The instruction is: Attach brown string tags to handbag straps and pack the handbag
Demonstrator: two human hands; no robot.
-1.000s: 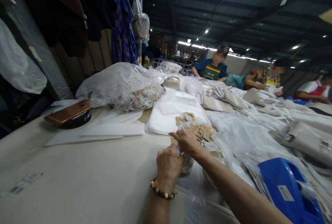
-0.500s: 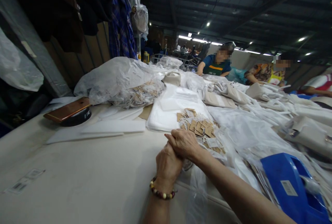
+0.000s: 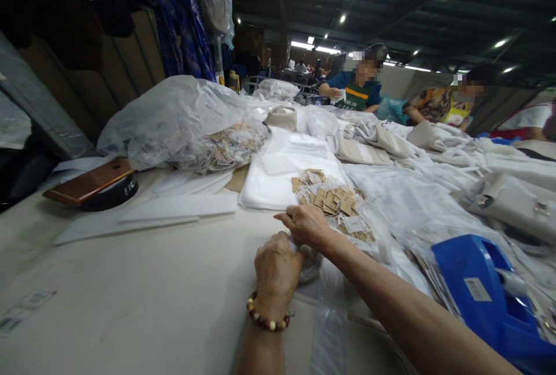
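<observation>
My left hand point(image 3: 278, 268), with a bead bracelet at the wrist, is closed, its fingers curled and hidden from me. Just above and to the right, my right hand point(image 3: 306, 224) is also closed, fingers bent downward. Partly behind both hands shows a rounded, greyish, shiny thing point(image 3: 311, 265); its kind is not clear, and whatever the fingers grip is hidden. A heap of brown cardboard tags point(image 3: 330, 198) with white strings lies just past my right hand. Beyond the hands is a stack of white sheets point(image 3: 264, 187). Clear plastic point(image 3: 330, 328) lies below my right forearm.
A blue plastic holder point(image 3: 460, 276) stands at the right. White bags point(image 3: 365, 152) and plastic wrapping cover the far right. At the left are a brown phone point(image 3: 91, 178) on a black round object and white foam strips point(image 3: 174, 213). Co-workers point(image 3: 360, 85) stand across the table.
My hands have moved slightly apart; the left has drawn down from the right, exposing more of the rounded thing. The view has shifted a little. One co-worker's hand has risen with something white.
</observation>
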